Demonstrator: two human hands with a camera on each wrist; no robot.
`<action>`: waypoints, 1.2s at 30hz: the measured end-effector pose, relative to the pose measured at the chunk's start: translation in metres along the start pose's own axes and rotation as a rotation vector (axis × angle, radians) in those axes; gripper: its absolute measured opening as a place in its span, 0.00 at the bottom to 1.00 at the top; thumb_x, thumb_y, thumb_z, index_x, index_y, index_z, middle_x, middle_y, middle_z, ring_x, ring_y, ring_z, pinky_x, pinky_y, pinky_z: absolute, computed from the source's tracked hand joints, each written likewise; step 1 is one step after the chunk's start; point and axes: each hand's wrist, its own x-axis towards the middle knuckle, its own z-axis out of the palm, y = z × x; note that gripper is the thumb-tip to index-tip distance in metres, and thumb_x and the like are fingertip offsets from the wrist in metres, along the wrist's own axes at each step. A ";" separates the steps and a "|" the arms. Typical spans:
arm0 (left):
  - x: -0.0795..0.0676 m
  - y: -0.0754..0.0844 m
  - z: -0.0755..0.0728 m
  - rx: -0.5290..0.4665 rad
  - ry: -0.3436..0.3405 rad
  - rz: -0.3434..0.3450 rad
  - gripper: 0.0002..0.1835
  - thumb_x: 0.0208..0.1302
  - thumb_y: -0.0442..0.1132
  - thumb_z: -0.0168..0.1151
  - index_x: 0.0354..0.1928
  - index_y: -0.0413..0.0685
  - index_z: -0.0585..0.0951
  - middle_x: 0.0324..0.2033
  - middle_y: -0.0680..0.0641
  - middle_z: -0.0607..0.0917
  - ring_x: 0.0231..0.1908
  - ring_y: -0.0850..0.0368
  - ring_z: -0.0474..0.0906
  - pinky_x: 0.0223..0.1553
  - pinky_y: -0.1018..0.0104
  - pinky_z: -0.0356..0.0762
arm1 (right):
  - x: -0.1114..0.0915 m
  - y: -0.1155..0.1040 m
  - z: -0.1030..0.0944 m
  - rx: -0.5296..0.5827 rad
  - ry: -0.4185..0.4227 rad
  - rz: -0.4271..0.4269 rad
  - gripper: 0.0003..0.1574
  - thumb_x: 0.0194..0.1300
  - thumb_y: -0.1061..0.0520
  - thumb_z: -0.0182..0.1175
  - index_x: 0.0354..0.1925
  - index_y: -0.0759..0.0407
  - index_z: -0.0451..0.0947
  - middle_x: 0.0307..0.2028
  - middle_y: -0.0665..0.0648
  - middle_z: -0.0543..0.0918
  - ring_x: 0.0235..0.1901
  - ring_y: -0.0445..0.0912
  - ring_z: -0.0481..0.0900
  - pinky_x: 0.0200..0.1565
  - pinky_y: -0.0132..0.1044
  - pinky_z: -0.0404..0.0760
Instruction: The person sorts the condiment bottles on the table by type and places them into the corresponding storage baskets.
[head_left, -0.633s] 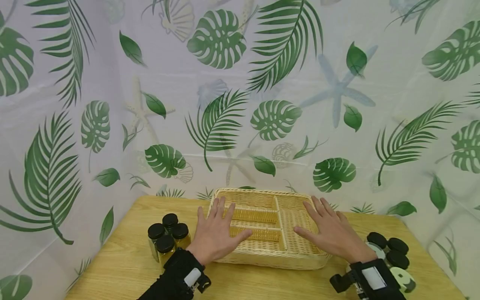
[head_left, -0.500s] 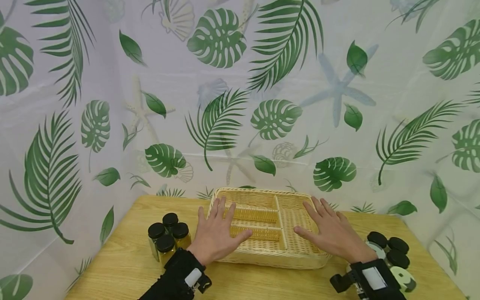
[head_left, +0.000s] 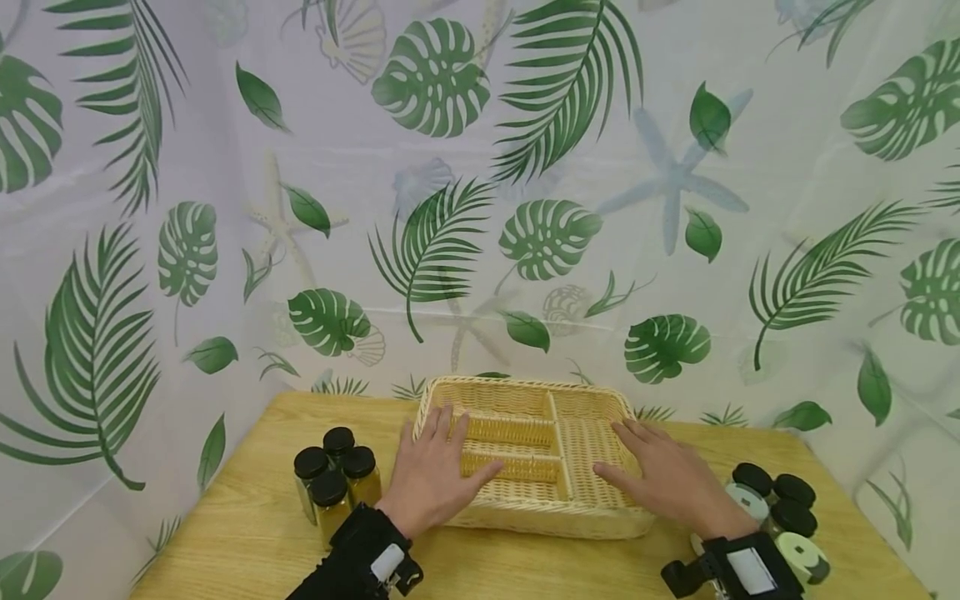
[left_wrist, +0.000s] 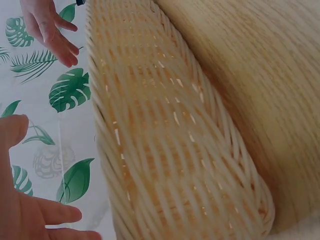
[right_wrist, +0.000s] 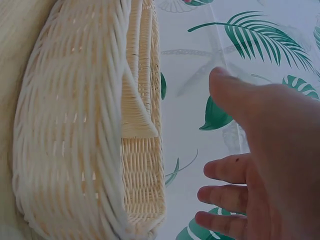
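Note:
A woven wicker basket (head_left: 540, 518) with dividers forming several compartments stands on the table. Over its left end is my left hand (head_left: 433, 479), fingers spread and extended. My right hand (head_left: 675, 482) is over the right end, thumb apart from the fingers, which bend slightly. In the left wrist view a gap shows between the left fingers (left_wrist: 60, 212) and the basket's wall (left_wrist: 160, 130). The right wrist view likewise has the right hand (right_wrist: 265, 165) apart from the basket (right_wrist: 70, 125), holding nothing.
Several black-lidded glass jars (head_left: 328, 488) cluster left of the basket. To the right stand more black-lidded jars (head_left: 793, 517) and pale-topped containers (head_left: 802, 552), partly behind the right wrist. A leaf-print cloth (head_left: 480, 250) hangs behind the wooden table (head_left: 232, 500).
The right hand's fingers have drawn together and bent, with the fingertips lower and slightly to the right. The left fingertips have dropped slightly. The basket and jars have stayed in place.

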 end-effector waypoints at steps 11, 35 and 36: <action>-0.007 -0.010 0.012 -0.054 0.120 -0.020 0.37 0.73 0.65 0.49 0.58 0.35 0.80 0.50 0.35 0.83 0.53 0.39 0.80 0.57 0.44 0.75 | -0.009 0.006 0.018 -0.074 0.062 0.078 0.36 0.69 0.41 0.61 0.60 0.69 0.78 0.52 0.69 0.84 0.49 0.66 0.83 0.47 0.62 0.80; -0.004 -0.024 0.037 -0.263 0.035 -0.273 0.47 0.67 0.51 0.63 0.73 0.22 0.55 0.71 0.24 0.56 0.67 0.31 0.64 0.54 0.45 0.77 | 0.007 0.008 0.045 0.029 -0.073 0.431 0.38 0.70 0.58 0.54 0.68 0.82 0.59 0.46 0.77 0.81 0.34 0.58 0.84 0.28 0.52 0.80; -0.004 -0.024 0.037 -0.262 0.036 -0.272 0.48 0.67 0.51 0.63 0.73 0.22 0.55 0.72 0.24 0.56 0.67 0.31 0.64 0.55 0.45 0.77 | 0.008 0.008 0.045 0.029 -0.080 0.438 0.37 0.69 0.60 0.53 0.68 0.82 0.58 0.48 0.78 0.80 0.35 0.58 0.84 0.29 0.52 0.81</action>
